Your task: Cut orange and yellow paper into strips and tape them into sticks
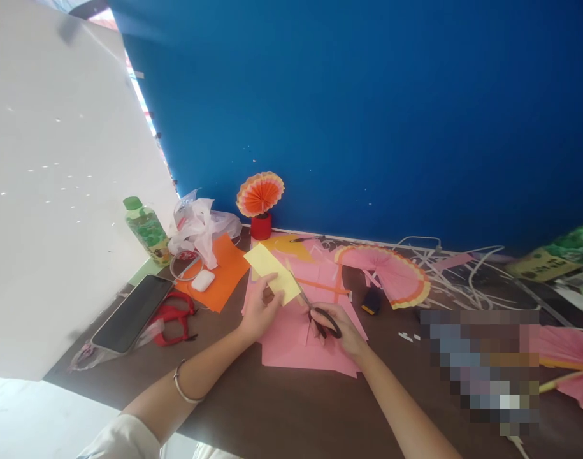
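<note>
Brown table (281, 408) | phone (132, 312), red scissors (174, 317) left | pink fan (391, 274) right

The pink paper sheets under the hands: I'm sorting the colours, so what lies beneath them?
Under the pink paper sheets only the dark brown table shows around their edges. Anything directly beneath is covered, also by the left hand and right hand.

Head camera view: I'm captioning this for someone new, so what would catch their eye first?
The deep blue wall fills the background, with an orange paper fan standing against it. At centre, the left hand holds a yellow paper while the right hand works black-handled scissors over pink sheets.
</note>
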Available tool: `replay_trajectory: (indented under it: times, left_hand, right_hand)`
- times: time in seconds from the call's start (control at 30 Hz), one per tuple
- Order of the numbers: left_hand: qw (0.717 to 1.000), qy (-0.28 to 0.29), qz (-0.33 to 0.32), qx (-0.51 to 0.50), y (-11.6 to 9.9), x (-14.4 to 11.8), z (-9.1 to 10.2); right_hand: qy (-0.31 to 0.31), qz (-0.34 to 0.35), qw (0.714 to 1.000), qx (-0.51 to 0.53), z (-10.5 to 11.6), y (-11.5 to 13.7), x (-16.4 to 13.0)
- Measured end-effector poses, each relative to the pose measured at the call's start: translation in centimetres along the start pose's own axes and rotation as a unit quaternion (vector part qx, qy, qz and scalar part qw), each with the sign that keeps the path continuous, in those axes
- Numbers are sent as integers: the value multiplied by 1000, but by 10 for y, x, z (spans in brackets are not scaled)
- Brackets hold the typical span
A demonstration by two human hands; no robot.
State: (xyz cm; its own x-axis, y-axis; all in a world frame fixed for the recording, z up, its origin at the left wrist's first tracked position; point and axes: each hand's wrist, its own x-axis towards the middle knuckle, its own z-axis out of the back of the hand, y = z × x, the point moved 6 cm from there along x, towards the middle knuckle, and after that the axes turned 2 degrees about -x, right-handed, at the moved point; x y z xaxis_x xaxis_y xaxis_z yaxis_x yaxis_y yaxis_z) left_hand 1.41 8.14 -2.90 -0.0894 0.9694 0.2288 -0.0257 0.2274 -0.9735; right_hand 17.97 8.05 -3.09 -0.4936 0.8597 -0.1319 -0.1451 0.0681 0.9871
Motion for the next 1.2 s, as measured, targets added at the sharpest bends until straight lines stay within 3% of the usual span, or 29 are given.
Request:
replay_trajectory:
  times: [0.33,1.2]
  left_hand:
    - [998,39,21,-40,3,0,-5]
    - [999,38,-5,2,-6,1,-2]
  right_hand:
    - [7,0,1000,-8,4,-8,2]
    - [18,-30,999,26,2,-2,0]
